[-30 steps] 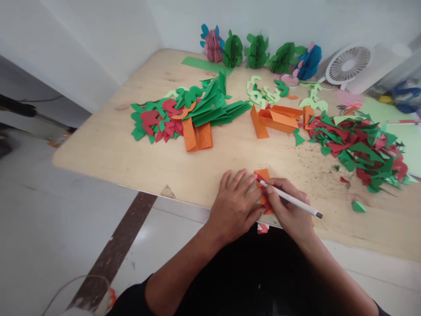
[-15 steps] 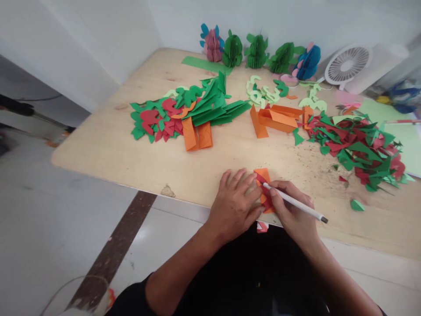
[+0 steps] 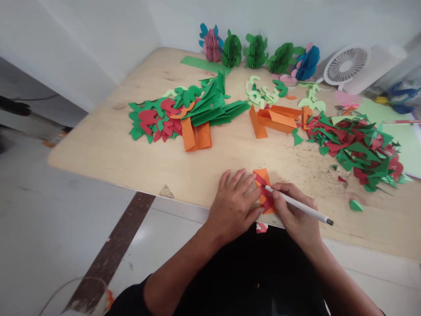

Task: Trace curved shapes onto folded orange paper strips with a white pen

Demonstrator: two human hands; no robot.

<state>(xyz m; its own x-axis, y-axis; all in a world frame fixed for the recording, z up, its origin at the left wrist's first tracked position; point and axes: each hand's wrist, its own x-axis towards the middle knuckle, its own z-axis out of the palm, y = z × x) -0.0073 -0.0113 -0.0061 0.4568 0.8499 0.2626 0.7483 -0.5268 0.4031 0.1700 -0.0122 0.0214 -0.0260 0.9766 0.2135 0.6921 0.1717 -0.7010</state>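
Observation:
At the table's front edge lies an orange paper piece (image 3: 263, 174) with a red paper shape (image 3: 268, 201) on top of it. My left hand (image 3: 235, 202) rests flat with spread fingers, its fingertips on the left side of these papers. My right hand (image 3: 297, 210) is closed round a white pen (image 3: 304, 206), whose tip meets the red shape and whose dark end points to the lower right. Part of the red shape is hidden under my left fingers.
Green and red cutouts (image 3: 148, 120) and folded green strips (image 3: 213, 105) lie at the left. Folded orange papers (image 3: 278, 118) are behind my hands. Scraps (image 3: 362, 149) heap up at the right. Paper figures (image 3: 256, 50) and a white fan (image 3: 345, 66) stand at the back.
My right hand and the pen have shifted slightly right and down. My left hand has stayed in nearly the same spot on the papers.

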